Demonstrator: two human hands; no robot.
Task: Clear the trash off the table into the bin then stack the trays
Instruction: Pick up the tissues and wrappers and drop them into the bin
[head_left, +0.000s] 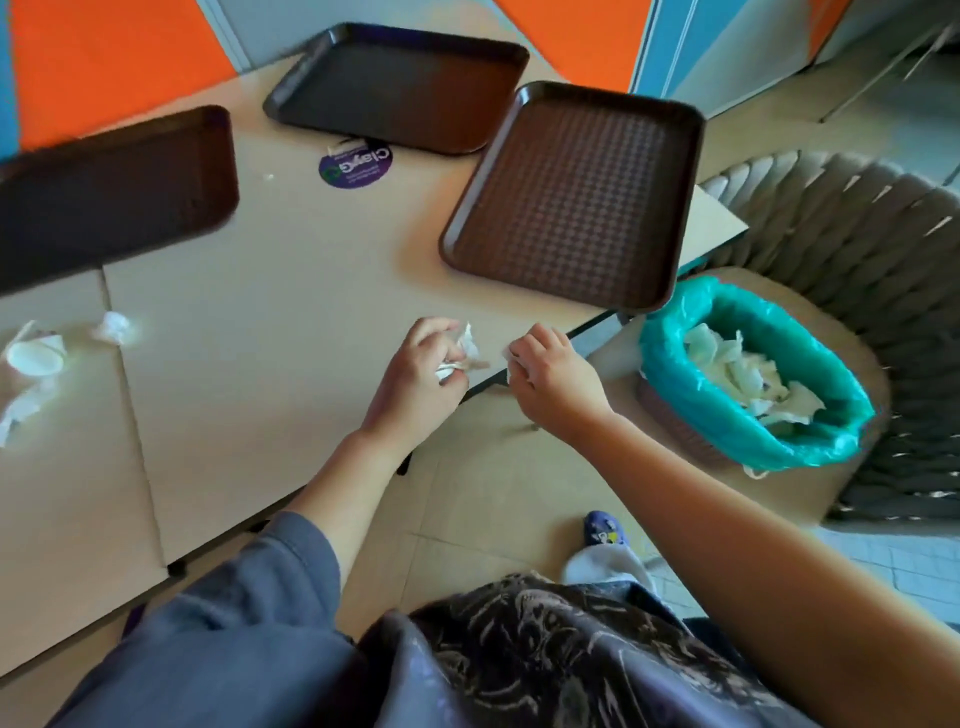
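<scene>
My left hand (415, 374) grips a crumpled white napkin (462, 353) at the table's near right edge. Right beside it, my right hand (550, 379) pinches a small white paper scrap (508, 354). Three brown trays lie on the beige table (291, 291): one at the left (114, 192), one at the back (400, 85), one at the right (576, 197) reaching over the table edge. The bin (753, 374), lined with a teal bag and holding white paper, stands on the floor to the right of my hands.
More trash lies at the table's left: a paper cup (36, 356), a crumpled wad (115, 327) and a napkin (21, 410). A purple round sticker (356, 163) marks the table centre. A woven grey chair (852, 244) stands behind the bin.
</scene>
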